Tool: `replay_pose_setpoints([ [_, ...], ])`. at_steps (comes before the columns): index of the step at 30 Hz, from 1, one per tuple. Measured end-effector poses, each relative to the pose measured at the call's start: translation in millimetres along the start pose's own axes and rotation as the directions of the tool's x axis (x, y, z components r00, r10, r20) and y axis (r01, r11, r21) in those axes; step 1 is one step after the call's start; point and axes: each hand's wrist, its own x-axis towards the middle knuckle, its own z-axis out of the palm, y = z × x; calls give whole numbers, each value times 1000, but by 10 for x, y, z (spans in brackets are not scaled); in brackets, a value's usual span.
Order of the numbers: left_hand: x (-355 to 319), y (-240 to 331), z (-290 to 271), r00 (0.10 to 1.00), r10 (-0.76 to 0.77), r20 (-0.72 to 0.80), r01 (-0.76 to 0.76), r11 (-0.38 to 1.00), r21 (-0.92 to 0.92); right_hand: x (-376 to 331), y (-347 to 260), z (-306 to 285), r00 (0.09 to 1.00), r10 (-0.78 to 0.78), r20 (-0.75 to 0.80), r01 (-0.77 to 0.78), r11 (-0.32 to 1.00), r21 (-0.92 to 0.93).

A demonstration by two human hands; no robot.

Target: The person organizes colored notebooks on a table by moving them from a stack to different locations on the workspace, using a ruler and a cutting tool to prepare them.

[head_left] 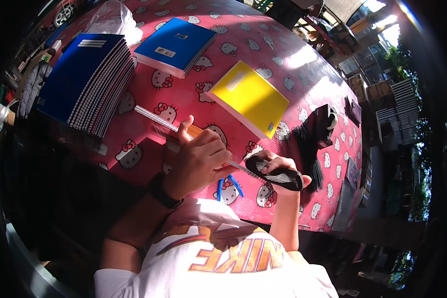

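My left hand [198,159], with a dark band at the wrist, is closed around a thin spiral-bound notebook [154,118] seen nearly edge-on. A bit of orange cover shows behind its fingers. My right hand [283,174] is closed around a black oval object [275,174] with a grey patch, held at the notebook's near right end. Its kind is unclear. Below the notebook, between my hands, lies a tool with two blue handles [229,186], its head hidden. Ahead of my right hand lies a yellow notebook [251,98].
A tall stack of blue spiral notebooks [87,74] stands at the left. Blue notebooks [176,44] lie at the back, beside a clear plastic bag [115,20]. At the right are a bundle of thin black strands [305,154] and a black box-like object [326,126], on a pink patterned tablecloth [129,154].
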Motion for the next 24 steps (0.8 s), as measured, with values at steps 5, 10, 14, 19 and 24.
replay_pose_setpoints([
  [5,3,-23,2,1000,3,-8,-2,999,49,58,-37,-66,963,186,-194,-253,871,-420],
  [10,67,38,43,999,-35,5,34,993,111,109,-131,-59,912,349,-216,-410,777,-477],
  [14,90,22,66,998,-45,-47,51,991,126,26,-145,-114,988,157,1,-156,977,-146],
  [19,71,12,74,997,-36,-63,42,993,106,117,-29,-198,899,318,-301,-437,704,-560],
  [24,61,3,96,998,-46,-39,50,995,90,261,-160,-128,941,297,-162,-335,757,-561],
])
